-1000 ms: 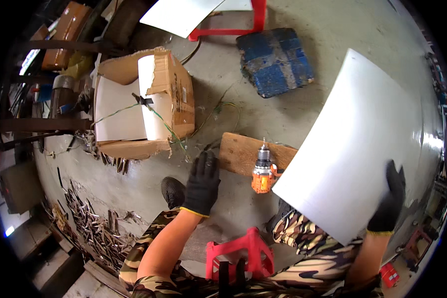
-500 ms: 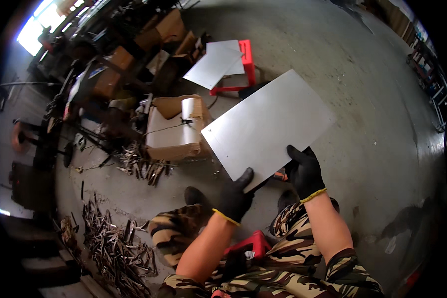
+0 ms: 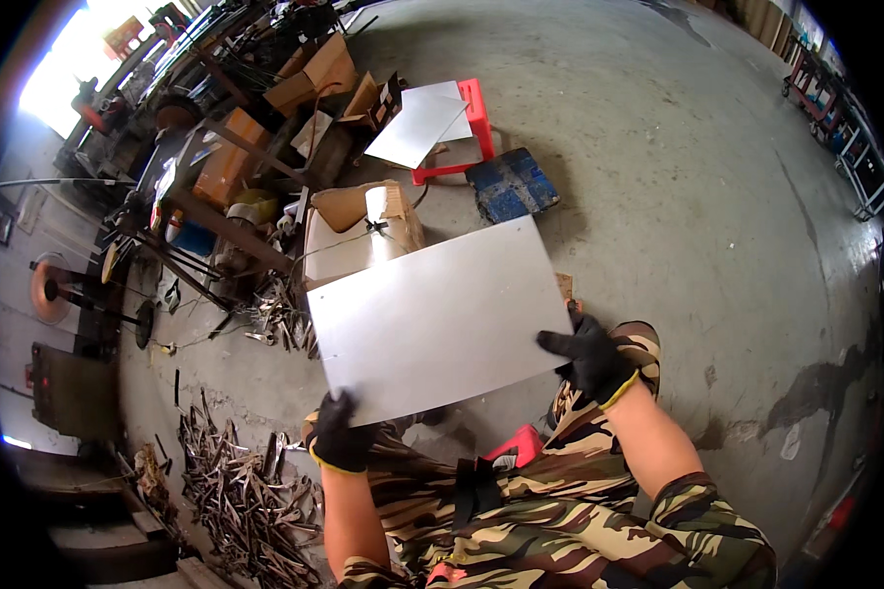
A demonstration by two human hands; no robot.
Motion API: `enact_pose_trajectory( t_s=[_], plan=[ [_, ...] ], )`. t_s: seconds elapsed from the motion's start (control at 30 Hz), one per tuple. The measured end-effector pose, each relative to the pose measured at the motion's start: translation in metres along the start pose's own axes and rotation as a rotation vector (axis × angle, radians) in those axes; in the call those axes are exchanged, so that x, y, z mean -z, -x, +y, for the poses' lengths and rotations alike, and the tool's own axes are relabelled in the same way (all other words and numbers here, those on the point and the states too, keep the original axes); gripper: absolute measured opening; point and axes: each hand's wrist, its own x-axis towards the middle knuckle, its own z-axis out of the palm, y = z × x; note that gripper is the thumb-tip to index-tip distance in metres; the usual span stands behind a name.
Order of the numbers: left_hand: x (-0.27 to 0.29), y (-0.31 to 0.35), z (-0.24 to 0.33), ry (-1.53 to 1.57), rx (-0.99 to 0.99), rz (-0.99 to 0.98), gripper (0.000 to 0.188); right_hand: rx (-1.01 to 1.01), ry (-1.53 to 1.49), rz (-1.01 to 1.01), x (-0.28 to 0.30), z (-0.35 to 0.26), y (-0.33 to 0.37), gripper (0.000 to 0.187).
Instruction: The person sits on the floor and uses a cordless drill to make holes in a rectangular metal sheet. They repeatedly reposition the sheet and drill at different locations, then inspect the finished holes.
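I hold a large flat grey metal sheet [image 3: 437,319] level in front of me, over my lap. My left hand [image 3: 342,435], in a black glove, grips its near left corner. My right hand [image 3: 591,355], also gloved in black, grips its right edge. The sheet hides the ground just ahead of my knees. I sit low, in camouflage trousers, with a red stool [image 3: 517,447] showing between my legs.
An open cardboard box [image 3: 349,228] stands just beyond the sheet. Farther off lie a blue block [image 3: 512,184], a red stool [image 3: 462,133] with another grey sheet [image 3: 417,123] on it, and cluttered racks on the left. Several scrap metal pieces [image 3: 236,486] are heaped at lower left.
The sheet swung from my right side to level in front of me. My left hand took hold of it, then shifted to its near left corner. My view turned right.
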Motion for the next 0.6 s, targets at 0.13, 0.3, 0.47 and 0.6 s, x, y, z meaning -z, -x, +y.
enact_pose_trajectory(
  t_s=[0.13, 0.3, 0.47, 0.6],
  plan=[
    [-0.025, 0.011, -0.001, 0.230, -0.360, -0.126, 0.090, -0.054, -0.322, -0.052, -0.042, 0.038, -0.002, 0.031],
    [-0.052, 0.009, -0.024, -0.112, -0.196, 0.267, 0.038, -0.089, -0.061, -0.186, -0.099, 0.087, 0.007, 0.029],
    [0.001, 0.002, -0.065, 0.132, -0.215, 0.321, 0.043, 0.358, 0.675, 0.038, -0.067, 0.077, -0.005, 0.040],
    [-0.032, 0.023, -0.044, 0.367, -0.123, 0.434, 0.040, 0.943, 1.119, 0.032, -0.097, 0.027, 0.022, 0.050]
  ],
)
